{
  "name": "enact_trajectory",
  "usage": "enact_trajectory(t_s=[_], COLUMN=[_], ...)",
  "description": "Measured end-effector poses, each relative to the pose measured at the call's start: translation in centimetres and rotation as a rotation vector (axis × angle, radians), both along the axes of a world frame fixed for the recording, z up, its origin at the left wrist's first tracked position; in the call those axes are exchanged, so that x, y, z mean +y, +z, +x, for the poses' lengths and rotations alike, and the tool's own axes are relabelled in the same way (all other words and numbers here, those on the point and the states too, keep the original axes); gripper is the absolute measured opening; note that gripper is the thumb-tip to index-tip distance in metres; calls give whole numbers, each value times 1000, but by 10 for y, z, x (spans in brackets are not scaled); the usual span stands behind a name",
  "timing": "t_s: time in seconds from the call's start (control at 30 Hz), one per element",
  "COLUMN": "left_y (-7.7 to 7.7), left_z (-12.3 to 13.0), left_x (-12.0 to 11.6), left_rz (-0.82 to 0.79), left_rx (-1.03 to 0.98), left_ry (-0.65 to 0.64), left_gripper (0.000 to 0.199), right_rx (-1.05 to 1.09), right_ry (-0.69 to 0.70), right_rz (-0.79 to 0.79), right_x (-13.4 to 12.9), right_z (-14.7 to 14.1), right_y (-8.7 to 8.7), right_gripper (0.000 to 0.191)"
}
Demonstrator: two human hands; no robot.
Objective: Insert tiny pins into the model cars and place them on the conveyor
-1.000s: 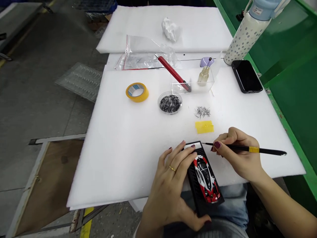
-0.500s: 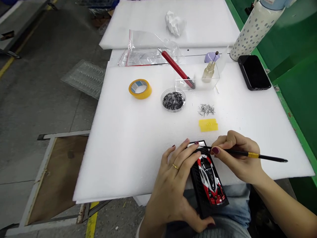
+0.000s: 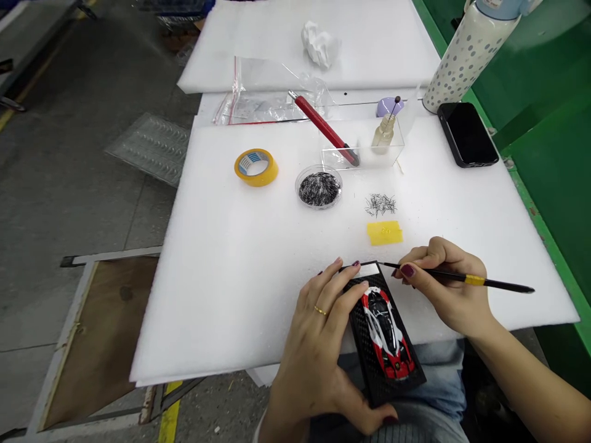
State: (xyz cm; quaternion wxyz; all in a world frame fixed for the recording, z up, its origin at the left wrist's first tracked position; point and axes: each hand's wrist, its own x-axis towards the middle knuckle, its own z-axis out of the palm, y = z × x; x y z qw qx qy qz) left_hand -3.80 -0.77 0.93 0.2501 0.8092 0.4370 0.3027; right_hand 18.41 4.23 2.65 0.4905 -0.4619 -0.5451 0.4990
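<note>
My left hand grips a black display base along its left side, fingers over the far end and thumb at the near end. On the base sits a red, white and black model car; a silver label lies at the base's far end. Between the thumb and fingers of my right hand is a thin black paintbrush with a yellow band. Its fine tip is close to the base's far right corner; whether it touches I cannot tell. Beyond lie yellow tape pieces and a pile of thin black slivers.
A round clear dish of black slivers and a yellow tape roll lie on the white foam sheet. Farther back are a red craft knife, a small glass bottle, a phone and a dotted flask.
The brush tip has moved off the silver label to the base's far right corner. My left fingertips have shifted left, baring more of the label. The view has moved slightly.
</note>
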Motion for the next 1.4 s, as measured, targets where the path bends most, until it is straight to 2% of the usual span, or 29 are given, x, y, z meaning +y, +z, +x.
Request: enact_trajectory(t_s=[0.3, 0.7, 0.93, 1.07, 1.27, 1.4], left_y=[3, 2, 2, 1, -2, -3], left_z=[-2, -2, -1, -1, -1, -2], left_x=[3, 2, 1, 1, 0, 1], left_rz=[-30, -14, -7, -3, 39, 71], left_rx=[8, 8, -5, -6, 27, 27], left_ry=[-53, -39, -15, -6, -8, -5], left_gripper=[119, 124, 119, 115, 121, 119], right_rx=[-10, -6, 7, -8, -297, -369], right_ry=[136, 153, 123, 76, -199, -206], right_rz=[33, 67, 70, 73, -27, -67], right_x=[-3, -4, -6, -5, -3, 1], right_z=[-4, -2, -4, -1, 17, 27], right_y=[0, -6, -5, -4, 4, 13], right_gripper=[25, 23, 23, 22, 25, 26])
